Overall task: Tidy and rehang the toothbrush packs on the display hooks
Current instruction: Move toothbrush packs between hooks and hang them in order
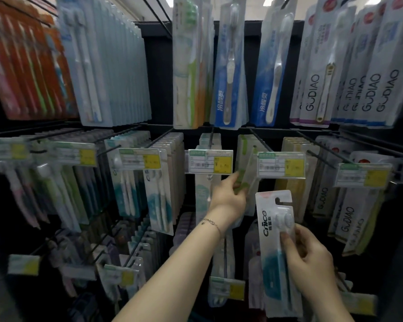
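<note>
While the Cnice toothbrush pack (271, 231) is off any hook, it stands upright in the lower right of the frame, held by the right hand (310, 259); thumb laid across the clear blister, the other fingers curled behind the card; the grip sits low on the pack, which leaves the hook-shaped hang slot at its top free and facing the rack, presumably so it can be slid onto a wire.

Left hand (228, 201), centre of frame, reaches up into the middle row; thumb and fingers pinch the lower part of a green toothbrush pack (246, 163), which tilts out of line with the packs behind it; judgement: that hand is drawing this pack aside or straightening it to open a way to the display hook (261, 141) above; whether the green pack's slot is on that hook cannot be told, the top being blurred.

Two price labels flank it, one on the left (210, 161), one on the right (281, 165), and they screen the wire tips; a likely nuisance when threading the slot.

GUDIAO packs (349, 66) hang in the upper right; a thin bracelet (211, 223) sits on the left wrist.

Step in hand, as judged: preparing a place; rehanging not yet done.
</note>
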Demonstrator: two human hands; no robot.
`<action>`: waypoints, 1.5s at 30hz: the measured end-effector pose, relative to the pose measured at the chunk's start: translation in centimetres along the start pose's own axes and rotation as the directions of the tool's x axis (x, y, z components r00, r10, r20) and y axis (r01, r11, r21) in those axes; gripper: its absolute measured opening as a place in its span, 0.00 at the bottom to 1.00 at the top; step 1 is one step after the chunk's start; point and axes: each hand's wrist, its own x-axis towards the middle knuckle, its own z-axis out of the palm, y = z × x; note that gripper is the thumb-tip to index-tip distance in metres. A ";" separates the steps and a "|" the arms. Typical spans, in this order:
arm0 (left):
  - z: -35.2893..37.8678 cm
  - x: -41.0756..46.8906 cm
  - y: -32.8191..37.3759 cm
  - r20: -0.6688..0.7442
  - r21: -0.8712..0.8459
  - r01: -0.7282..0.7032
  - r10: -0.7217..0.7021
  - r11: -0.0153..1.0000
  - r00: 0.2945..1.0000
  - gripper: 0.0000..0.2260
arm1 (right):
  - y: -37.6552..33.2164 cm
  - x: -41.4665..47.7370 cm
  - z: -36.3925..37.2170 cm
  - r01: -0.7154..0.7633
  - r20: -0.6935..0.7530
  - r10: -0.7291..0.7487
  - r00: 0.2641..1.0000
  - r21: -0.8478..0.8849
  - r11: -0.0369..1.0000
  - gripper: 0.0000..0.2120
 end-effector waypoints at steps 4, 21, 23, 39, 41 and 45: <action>-2.6 -1.1 0.0 -0.011 -0.010 -0.019 0.019 1.000 1.000 0.15 | -1.1 -0.7 1.8 0.052 0.010 -0.052 0.999 -0.003 0.999 0.07; -18.0 -7.9 -7.6 0.056 -0.096 -0.032 0.037 0.995 0.998 0.14 | -8.0 -4.7 15.3 0.134 0.157 -0.154 0.976 0.132 0.982 0.07; -20.1 -8.6 -8.7 0.054 -0.080 -0.026 0.030 0.996 0.998 0.12 | -9.2 -5.1 17.6 0.139 0.171 -0.164 0.972 0.145 0.980 0.06; -35.7 -12.4 -16.3 -0.327 -0.227 -0.077 -0.002 0.971 0.945 0.05 | -17.2 -9.7 33.1 0.194 0.418 -0.295 0.859 0.267 0.944 0.07; -37.3 -12.7 -17.0 -0.368 -0.261 -0.072 -0.030 0.963 0.929 0.06 | -17.4 -10.3 34.5 0.204 0.454 -0.289 0.843 0.227 0.952 0.05; -39.5 -12.9 -18.2 -0.479 -0.269 -0.055 -0.084 0.961 0.874 0.07 | -18.0 -11.2 37.0 0.227 0.496 -0.280 0.822 0.166 0.960 0.06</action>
